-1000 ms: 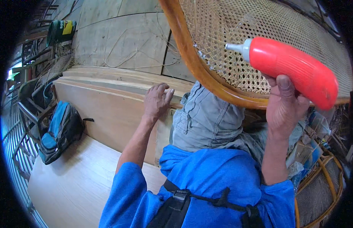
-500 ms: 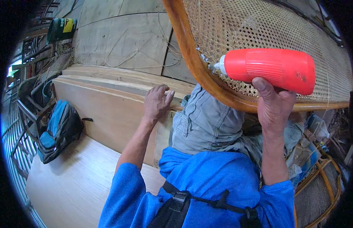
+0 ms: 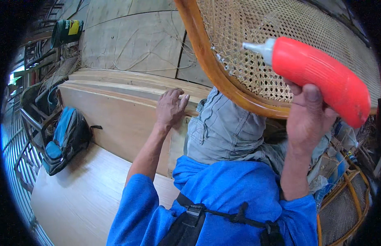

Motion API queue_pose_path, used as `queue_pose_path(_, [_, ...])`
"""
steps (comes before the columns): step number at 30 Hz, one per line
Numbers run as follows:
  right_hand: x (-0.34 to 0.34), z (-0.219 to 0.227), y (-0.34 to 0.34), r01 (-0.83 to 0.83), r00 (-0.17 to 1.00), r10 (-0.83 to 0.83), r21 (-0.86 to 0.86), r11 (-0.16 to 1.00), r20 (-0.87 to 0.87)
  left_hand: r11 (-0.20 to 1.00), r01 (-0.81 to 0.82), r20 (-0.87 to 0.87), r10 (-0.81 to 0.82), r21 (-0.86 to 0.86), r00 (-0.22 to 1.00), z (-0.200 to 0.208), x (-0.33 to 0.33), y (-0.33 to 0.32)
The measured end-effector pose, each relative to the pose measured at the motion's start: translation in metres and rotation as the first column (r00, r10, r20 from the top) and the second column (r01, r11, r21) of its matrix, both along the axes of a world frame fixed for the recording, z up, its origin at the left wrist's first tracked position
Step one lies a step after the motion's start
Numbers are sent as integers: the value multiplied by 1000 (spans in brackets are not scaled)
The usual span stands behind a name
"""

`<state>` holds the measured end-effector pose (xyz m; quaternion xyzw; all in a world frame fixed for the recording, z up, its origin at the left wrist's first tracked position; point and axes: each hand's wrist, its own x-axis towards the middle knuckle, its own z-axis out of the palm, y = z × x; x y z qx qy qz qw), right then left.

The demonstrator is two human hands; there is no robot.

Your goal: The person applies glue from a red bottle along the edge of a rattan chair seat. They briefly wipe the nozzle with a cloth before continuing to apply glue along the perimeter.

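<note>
I look down from a head camera over my own blue sleeves and grey trousers. My right hand (image 3: pixel 307 121), at about three o'clock in the view, is closed around a bright red plastic squeeze bottle (image 3: pixel 321 78) with a pale grey nozzle (image 3: pixel 260 48). The bottle lies tilted, its nozzle pointing toward ten o'clock and its rounded base toward four o'clock. The nozzle tip sits over the woven cane panel (image 3: pixel 280 37) of a chair frame; I cannot tell whether the tip touches the weave. The cane panel fills the one o'clock part of the view, bordered by a curved orange-brown wooden rim (image 3: pixel 215 69) that sweeps from twelve o'clock down toward three o'clock, resting across my lap.

My left hand (image 3: pixel 171 107), just left of centre, rests flat and open, fingers spread, on the top edge of a stack of pale plywood sheets (image 3: pixel 116 119) standing on edge beside my knee. It holds nothing.

At nine o'clock a blue and black backpack (image 3: pixel 63 139) leans on a light wooden floor (image 3: pixel 75 197). At eleven o'clock a dark green can with a yellow label (image 3: pixel 67 30) lies near loose cane strands. At four o'clock, another cane-and-wood frame (image 3: pixel 346 201) shows at the edge.
</note>
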<state>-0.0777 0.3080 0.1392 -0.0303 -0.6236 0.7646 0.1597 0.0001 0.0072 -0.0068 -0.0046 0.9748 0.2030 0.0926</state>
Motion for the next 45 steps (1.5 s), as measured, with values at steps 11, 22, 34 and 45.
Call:
queue_pose_path(11, [7,-4,18,-19,974,150,-604,797,168,999,22,250,-10,-45,968,0,-7,3])
queue_pose_path(22, [-1,0,-3,-61,969,94,-145,988,230,1000,0,223,1,-5,975,8,-8,4])
queue_pose_path(34, [-2,5,-13,-200,945,166,96,975,283,999,16,95,-19,36,995,4,-6,4])
queue_pose_path(45, [10,9,15,109,992,-122,313,944,24,999,28,127,-31,25,991,12,-9,5])
